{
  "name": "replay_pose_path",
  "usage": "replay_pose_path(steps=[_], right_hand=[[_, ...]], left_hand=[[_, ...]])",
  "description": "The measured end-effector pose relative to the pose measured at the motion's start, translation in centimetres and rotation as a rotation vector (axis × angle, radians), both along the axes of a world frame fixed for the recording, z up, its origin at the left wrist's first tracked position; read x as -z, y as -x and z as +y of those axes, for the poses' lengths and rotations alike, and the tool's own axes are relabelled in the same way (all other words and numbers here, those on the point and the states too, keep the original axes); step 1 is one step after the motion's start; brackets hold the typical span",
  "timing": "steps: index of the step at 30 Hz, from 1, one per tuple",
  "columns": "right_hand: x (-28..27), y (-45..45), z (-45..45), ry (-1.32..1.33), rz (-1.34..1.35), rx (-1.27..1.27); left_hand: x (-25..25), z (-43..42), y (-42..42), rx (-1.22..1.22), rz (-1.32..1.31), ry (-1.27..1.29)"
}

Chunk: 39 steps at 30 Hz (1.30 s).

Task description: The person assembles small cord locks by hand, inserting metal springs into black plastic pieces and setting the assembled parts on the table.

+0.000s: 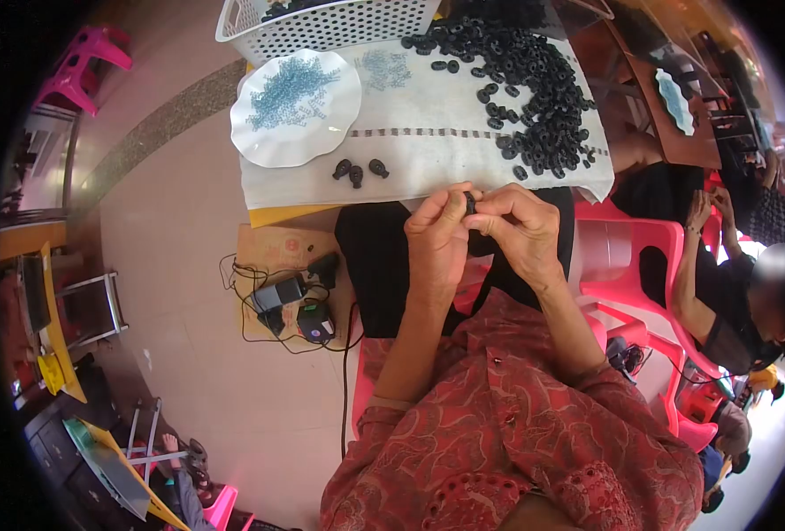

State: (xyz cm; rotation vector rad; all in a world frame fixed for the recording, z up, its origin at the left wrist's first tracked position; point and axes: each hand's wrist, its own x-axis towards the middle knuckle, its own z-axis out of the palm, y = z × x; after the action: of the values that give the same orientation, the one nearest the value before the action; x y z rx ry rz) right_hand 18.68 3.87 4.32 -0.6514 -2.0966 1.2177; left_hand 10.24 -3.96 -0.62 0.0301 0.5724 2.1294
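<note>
Just past the table's near edge, my left hand (439, 232) and my right hand (523, 228) meet fingertip to fingertip. Pinched between them is a small black plastic piece (470, 204) that looks like a cord lock; fingers cover most of it. Beyond my left hand, several similar black cord locks (356, 177) lie together on the white cloth (428, 164). A scalloped white plate (268, 152) at the upper left carries a heap of tiny bluish springs (291, 88). More loose springs (383, 69) lie beside it. Black oval pieces (543, 115) spread thickly over the table's right side.
A perforated white basket (330, 35) stands at the table's back left. On the floor at left, a cardboard sheet (273, 243) bears black adapters and cables (279, 292). Pink chairs (631, 257) and a seated person (719, 301) are at right, near another table (649, 97).
</note>
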Motion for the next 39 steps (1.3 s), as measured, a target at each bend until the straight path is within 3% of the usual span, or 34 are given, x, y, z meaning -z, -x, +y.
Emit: replay_pose_path(steps=[5,7,10,23,29,32,39], right_hand=[[-0.3,0.0,0.0,-0.018,-0.003,-0.023],[-0.5,0.3,-0.5,0.184,0.021,0.037],[-0.4,0.4,-0.2,-0.005,0.018,-0.027],[0.3,-0.6,1.0,0.155,-0.022,-0.075],[0.2,-0.3,0.5,0.155,0.007,-0.015],[-0.1,-0.3,0.8,0.029,-0.014,-0.018],[-0.1,-0.3,0.4,0.167,0.059,-0.054]], left_hand=[[-0.3,-0.1,0.0,0.002,0.023,0.001],[-0.5,-0.2,0.2,0.012,-0.019,-0.027],[-0.8,-0.3,0.3,-0.005,-0.043,0.015],[0.5,0.1,-0.5,0.002,0.177,0.043],[-0.6,0.1,-0.5,0.001,0.018,0.01],[-0.1,0.0,-0.5,0.011,-0.016,-0.044],[-0.1,0.0,-0.1,0.011,-0.078,-0.045]])
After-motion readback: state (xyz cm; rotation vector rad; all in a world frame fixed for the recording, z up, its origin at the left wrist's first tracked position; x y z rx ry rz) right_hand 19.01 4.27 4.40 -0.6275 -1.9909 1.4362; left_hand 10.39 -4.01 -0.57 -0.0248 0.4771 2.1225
